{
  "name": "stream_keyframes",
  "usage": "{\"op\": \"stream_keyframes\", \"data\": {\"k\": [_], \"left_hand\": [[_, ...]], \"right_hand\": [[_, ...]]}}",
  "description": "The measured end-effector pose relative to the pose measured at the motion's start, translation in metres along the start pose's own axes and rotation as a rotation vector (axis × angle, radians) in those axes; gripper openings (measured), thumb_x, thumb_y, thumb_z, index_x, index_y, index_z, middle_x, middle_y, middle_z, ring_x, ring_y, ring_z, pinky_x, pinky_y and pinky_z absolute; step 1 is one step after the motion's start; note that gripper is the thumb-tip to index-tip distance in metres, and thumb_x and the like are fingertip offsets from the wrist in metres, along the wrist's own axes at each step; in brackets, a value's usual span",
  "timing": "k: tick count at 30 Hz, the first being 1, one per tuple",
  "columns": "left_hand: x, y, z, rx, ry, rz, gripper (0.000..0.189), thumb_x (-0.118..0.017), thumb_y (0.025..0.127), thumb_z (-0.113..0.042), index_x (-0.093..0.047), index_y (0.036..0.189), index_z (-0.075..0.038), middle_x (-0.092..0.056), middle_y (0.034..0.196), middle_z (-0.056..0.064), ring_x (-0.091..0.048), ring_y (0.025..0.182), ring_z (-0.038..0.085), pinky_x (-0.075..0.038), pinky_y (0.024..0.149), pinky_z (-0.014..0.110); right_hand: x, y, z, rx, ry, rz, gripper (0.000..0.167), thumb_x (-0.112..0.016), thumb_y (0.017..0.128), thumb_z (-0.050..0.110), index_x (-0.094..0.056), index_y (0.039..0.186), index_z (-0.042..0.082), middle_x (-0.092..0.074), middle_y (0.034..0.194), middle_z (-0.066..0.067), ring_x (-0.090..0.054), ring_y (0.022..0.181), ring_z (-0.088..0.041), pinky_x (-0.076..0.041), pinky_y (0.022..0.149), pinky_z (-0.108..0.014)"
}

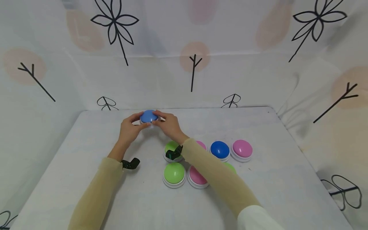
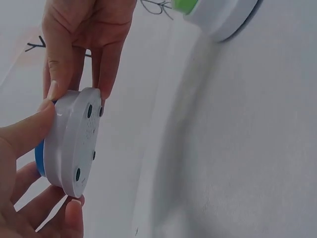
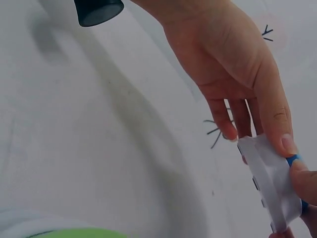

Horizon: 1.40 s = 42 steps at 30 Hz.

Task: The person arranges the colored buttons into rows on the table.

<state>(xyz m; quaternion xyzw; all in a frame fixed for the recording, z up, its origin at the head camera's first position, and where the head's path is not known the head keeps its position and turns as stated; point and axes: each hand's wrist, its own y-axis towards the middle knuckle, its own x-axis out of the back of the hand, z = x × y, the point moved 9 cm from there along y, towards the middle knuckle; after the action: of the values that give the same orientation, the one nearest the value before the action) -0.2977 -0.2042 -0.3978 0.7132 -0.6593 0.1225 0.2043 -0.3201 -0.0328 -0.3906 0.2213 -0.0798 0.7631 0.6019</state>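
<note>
A blue push button (image 1: pixel 149 116) with a white base is held up near the table's far edge, gripped from both sides. My left hand (image 1: pixel 128 130) has its thumb at the near side and its fingers round the left edge. From the right, my right hand (image 1: pixel 170 125) pinches it the same way. In the left wrist view the white base (image 2: pixel 69 144) is tipped on edge, with dark round feet on its underside. The right wrist view has the base (image 3: pixel 270 181) between thumb and fingers, raised above the table.
Nearer me on the table (image 1: pixel 72 179) stand several more buttons: green (image 1: pixel 174 173), pink (image 1: pixel 197 175), dark blue (image 1: pixel 219 149) and pink (image 1: pixel 242 148). Another green button (image 1: pixel 171 147) is partly behind the right wrist's camera (image 1: pixel 174 153). The right sleeve (image 1: pixel 218 179) covers part of the group.
</note>
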Motion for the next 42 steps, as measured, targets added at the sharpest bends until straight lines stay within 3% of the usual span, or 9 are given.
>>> {"op": "stream_keyframes", "data": {"k": [8,23,32,42], "left_hand": [[-0.014,-0.015,-0.02,-0.049,-0.011,-0.007,0.064,-0.08,0.086,-0.033,-0.057,0.142,-0.012,-0.058,0.137,0.013,-0.057,0.118,0.03,-0.052,0.09,0.044],[-0.054,-0.042,-0.058,-0.22,-0.033,0.055,0.051,-0.077,0.089,-0.025,-0.062,0.136,-0.012,-0.061,0.131,0.007,-0.055,0.119,0.022,-0.053,0.087,0.039],[-0.089,-0.054,-0.074,-0.326,-0.014,0.141,0.048,-0.079,0.088,-0.026,-0.066,0.133,-0.017,-0.063,0.127,0.002,-0.057,0.113,0.02,-0.053,0.083,0.038],[-0.136,-0.067,-0.094,-0.381,-0.043,0.241,0.047,-0.081,0.086,-0.025,-0.069,0.13,-0.016,-0.066,0.123,0.0,-0.06,0.111,0.017,-0.055,0.079,0.033]], "right_hand": [[0.023,-0.021,0.005,0.005,0.029,-0.001,0.043,-0.074,0.092,0.02,-0.065,0.134,0.021,-0.052,0.146,0.002,-0.049,0.133,-0.017,-0.047,0.099,-0.023],[0.075,-0.07,0.002,0.013,0.025,-0.035,0.043,-0.074,0.092,0.018,-0.065,0.134,0.019,-0.055,0.143,0.005,-0.048,0.134,-0.017,-0.047,0.099,-0.028],[0.107,-0.107,-0.023,-0.054,0.083,-0.041,0.044,-0.073,0.092,0.022,-0.064,0.135,0.024,-0.052,0.144,0.013,-0.047,0.135,-0.015,-0.046,0.1,-0.029],[0.147,-0.146,-0.042,-0.057,0.058,-0.066,0.047,-0.074,0.092,0.022,-0.062,0.137,0.017,-0.052,0.147,0.001,-0.046,0.136,-0.028,-0.044,0.102,-0.039]]}}
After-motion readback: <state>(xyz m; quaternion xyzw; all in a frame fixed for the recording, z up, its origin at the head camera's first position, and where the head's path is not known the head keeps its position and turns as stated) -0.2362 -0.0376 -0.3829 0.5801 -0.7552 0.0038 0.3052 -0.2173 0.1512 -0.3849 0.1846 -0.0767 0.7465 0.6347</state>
